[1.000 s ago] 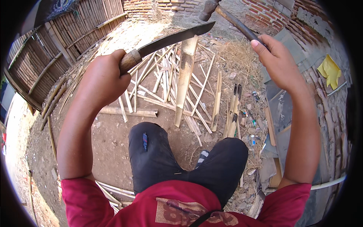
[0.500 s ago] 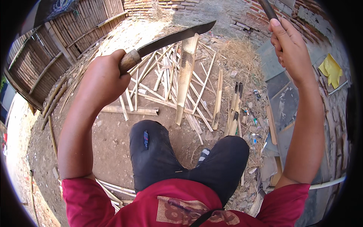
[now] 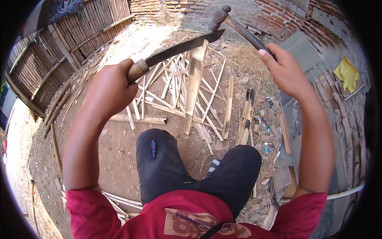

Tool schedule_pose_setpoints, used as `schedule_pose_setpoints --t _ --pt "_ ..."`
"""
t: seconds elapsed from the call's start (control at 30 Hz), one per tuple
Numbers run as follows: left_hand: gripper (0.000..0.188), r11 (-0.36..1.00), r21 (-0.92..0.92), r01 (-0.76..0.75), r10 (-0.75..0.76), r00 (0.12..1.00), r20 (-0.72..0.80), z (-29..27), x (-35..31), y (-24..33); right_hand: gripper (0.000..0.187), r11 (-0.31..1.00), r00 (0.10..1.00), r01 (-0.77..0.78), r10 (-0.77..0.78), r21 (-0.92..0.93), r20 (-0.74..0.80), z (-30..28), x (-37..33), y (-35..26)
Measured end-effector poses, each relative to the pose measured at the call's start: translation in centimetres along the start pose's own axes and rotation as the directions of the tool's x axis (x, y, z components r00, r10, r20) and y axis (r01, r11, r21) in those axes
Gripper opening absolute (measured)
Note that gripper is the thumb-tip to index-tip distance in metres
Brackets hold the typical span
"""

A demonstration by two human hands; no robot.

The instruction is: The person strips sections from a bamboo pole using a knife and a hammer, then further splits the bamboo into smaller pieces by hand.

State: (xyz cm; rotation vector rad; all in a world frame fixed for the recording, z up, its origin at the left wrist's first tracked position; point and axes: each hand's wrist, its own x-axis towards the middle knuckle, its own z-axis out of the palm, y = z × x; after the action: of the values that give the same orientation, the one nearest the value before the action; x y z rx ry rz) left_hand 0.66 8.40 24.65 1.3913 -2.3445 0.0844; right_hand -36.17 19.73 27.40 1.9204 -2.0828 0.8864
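My left hand (image 3: 111,85) is wrapped around the wooden handle of a machete (image 3: 173,48), its long dark blade slanting up to the right. The blade lies across the upper end of a split bamboo piece (image 3: 195,77) standing in front of me; whether it has cut in, I cannot tell. My right hand (image 3: 287,71) is closed on the handle of a ball-peen hammer (image 3: 247,34). The hammer's head is at the back of the blade near its tip and looks to touch it.
Thin bamboo strips (image 3: 173,83) lie heaped on the dirt beyond my knees. A bamboo length (image 3: 139,119) lies at their near left, and more split pieces (image 3: 246,115) are at the right. A bamboo fence (image 3: 93,30) and a brick wall (image 3: 171,12) stand behind. Dark sheets (image 3: 300,119) lie at right.
My right hand has swung down and leftward, bringing the hammer head into view at the machete's tip. My left hand, the machete and the bamboo piece have shifted only slightly.
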Motion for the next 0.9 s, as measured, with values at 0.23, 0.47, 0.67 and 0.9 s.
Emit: schedule_pose_setpoints --t 0.23,0.47,0.67,0.9 --pt "0.025 1.0 -0.006 0.026 -0.026 1.0 0.005 0.2 -0.3 0.1 0.043 0.982 0.985 -0.007 0.039 0.188 -0.168 -0.2 -0.2 -1.0" --pt "0.024 0.999 0.033 0.011 -0.012 1.0 0.02 0.2 -0.3 0.0 0.043 0.973 0.995 -0.087 0.097 0.215 -0.037 -0.3 -1.0 -1.2" --pt "0.023 1.0 0.002 -0.008 0.008 1.0 0.012 0.5 -0.4 -0.2 0.042 1.0 0.999 0.016 -0.015 0.023 -0.042 2.9 -1.7 -0.1" --pt "0.028 1.0 -0.017 -0.014 0.014 1.0 0.011 0.8 -0.5 -0.3 0.042 0.976 0.993 -0.071 0.089 0.206 -0.08 -0.8 -0.5 -1.5"
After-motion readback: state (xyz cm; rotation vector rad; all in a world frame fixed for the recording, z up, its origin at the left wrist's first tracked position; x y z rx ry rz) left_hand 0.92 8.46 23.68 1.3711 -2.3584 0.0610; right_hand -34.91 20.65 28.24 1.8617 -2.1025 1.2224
